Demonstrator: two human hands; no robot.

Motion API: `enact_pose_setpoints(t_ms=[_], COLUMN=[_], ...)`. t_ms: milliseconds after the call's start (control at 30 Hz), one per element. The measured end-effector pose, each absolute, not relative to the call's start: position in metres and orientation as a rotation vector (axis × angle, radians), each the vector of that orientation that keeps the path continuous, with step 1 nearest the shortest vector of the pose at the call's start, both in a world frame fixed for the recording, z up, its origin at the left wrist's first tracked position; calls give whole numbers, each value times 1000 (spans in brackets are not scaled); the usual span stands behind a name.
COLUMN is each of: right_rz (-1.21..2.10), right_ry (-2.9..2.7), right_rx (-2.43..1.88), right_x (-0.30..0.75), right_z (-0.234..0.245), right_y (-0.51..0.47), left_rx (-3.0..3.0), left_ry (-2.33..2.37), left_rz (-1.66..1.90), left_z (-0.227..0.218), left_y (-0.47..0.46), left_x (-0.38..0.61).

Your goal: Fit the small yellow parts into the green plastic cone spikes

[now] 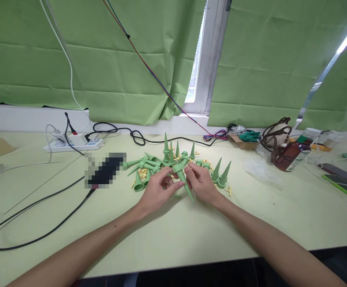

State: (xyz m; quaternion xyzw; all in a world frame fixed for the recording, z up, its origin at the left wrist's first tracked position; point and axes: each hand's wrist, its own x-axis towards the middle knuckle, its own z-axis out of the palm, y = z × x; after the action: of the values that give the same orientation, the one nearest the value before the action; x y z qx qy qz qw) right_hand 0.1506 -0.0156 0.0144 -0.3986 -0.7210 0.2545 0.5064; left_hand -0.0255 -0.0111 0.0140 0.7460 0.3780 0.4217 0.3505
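Between my hands is a green plastic watering spike (183, 177), tilted, with its point toward me and its wide collar away. My left hand (158, 187) is closed around it, fingers behind and thumb along the near side. My right hand (201, 181) is closed in a pinch against the spike's right side, just below the collar; what lies between its fingertips is hidden. Beyond my hands lies a pile of green spikes (151, 163), some standing point up, with small yellow T-shaped valves (143, 173) among them. To the right, two upright spikes (222, 177) stand beside a loose yellow valve (228, 191).
At left lie a blurred dark device (107, 169) on a black cable and a white power strip (74, 141). At right are a cardboard box (245, 142), a brown bottle (293, 153), a plastic bag (263, 173) and a green-edged phone-like object (345, 191). Green curtains hang behind.
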Motion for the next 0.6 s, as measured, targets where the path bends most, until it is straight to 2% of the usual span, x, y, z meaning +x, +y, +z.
enact_pose_setpoints(t_ms=[267,600], right_rz=[625,691], right_ry=[-1743,-1768], right_rx=[-965,-936], right_x=[150,149], right_z=[17,20], right_y=[-16,-21], left_rx=[2053,2293], left_ry=[926,875], left_rz=[1274,1305], left_z=[6,6], left_y=[-8,-11], left_x=[-25,-27])
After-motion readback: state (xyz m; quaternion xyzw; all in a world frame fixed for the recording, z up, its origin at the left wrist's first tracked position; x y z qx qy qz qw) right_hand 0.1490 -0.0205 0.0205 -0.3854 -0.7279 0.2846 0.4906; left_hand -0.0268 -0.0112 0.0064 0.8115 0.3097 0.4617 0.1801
